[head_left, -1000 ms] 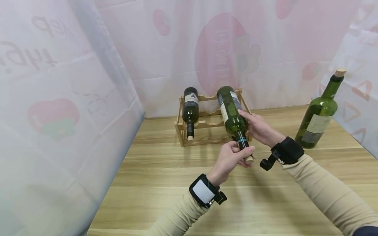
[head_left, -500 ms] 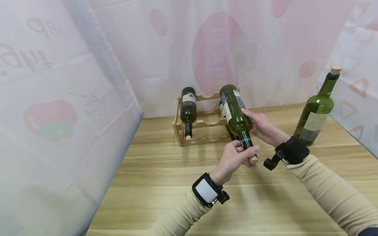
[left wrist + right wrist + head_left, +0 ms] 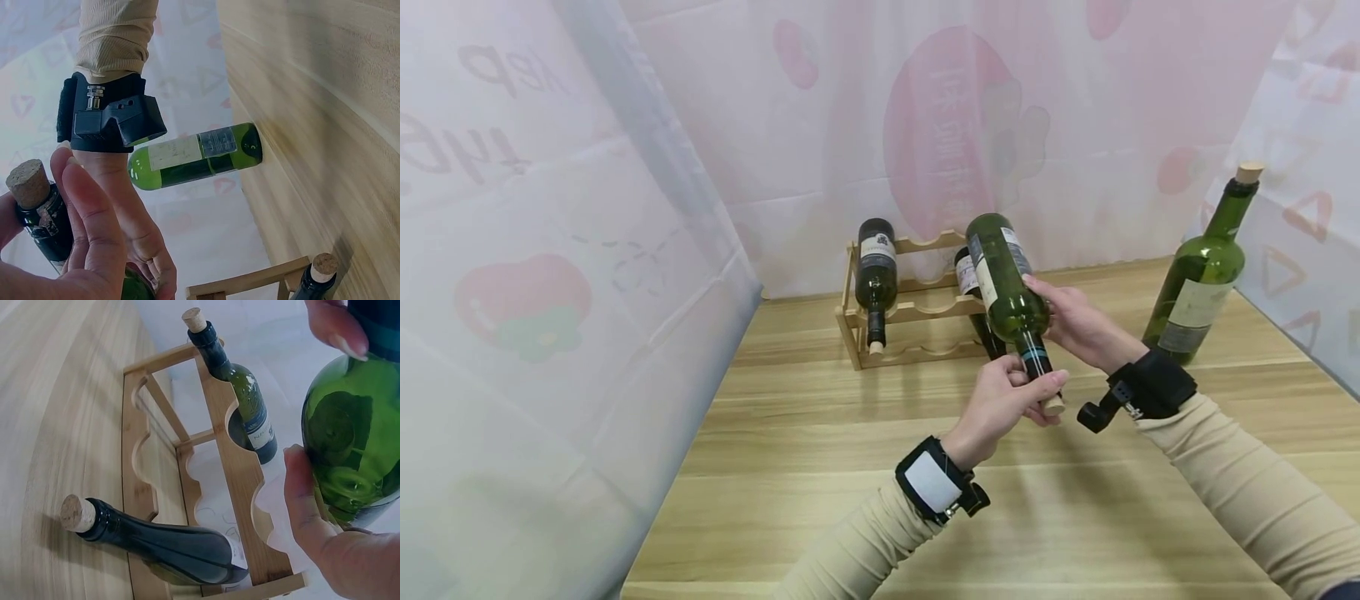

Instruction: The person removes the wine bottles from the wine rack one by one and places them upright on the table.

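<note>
A green wine bottle (image 3: 1004,287) with a cork is tilted, its neck toward me and its base over the right side of the wooden wine rack (image 3: 925,311). My left hand (image 3: 1000,404) grips its dark neck just behind the cork. My right hand (image 3: 1084,327) holds the bottle's body from the right side, seen close in the right wrist view. A dark wine bottle (image 3: 876,267) lies in the rack's upper left hollow. Another dark bottle (image 3: 169,547) lies in the lower tier at the right, partly hidden in the head view by the held bottle.
A corked green bottle (image 3: 1202,287) stands upright on the wooden table (image 3: 775,467), right of the rack and behind my right wrist. Patterned curtains (image 3: 820,150) close in the back and both sides.
The held bottle and both hands shift slightly to the right relative to the rack, uncovering more of the lower right bottle. The view also turns a little. Both grips stay.
</note>
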### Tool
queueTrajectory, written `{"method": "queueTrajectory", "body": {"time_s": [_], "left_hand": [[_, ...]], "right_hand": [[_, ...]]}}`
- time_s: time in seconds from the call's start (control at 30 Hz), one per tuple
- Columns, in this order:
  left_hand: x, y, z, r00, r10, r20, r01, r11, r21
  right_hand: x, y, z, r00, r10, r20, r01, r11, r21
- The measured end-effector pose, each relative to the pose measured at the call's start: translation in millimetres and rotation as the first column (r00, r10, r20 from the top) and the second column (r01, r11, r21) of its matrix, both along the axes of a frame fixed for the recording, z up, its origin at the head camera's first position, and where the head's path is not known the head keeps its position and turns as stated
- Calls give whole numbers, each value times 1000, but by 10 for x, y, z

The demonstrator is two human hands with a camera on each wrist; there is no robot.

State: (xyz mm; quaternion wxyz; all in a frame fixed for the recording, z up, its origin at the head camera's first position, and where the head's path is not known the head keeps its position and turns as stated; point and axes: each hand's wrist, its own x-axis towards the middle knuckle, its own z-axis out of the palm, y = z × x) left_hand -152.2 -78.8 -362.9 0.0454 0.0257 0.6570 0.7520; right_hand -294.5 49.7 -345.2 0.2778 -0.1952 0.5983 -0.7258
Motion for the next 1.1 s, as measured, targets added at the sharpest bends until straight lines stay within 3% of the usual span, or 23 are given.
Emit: {"method": "queueTrajectory", "body": {"time_s": [0.43, 1.1], "left_hand": [[-32, 101, -3, 999, -29, -21, 28, 1000, -3], [-67, 218, 30, 997, -66, -31, 66, 998, -3]], "right_hand": [[-6, 123, -5, 998, -6, 58, 9, 998, -55], [-2, 294, 31, 1000, 3, 12, -3, 999, -36]]}}
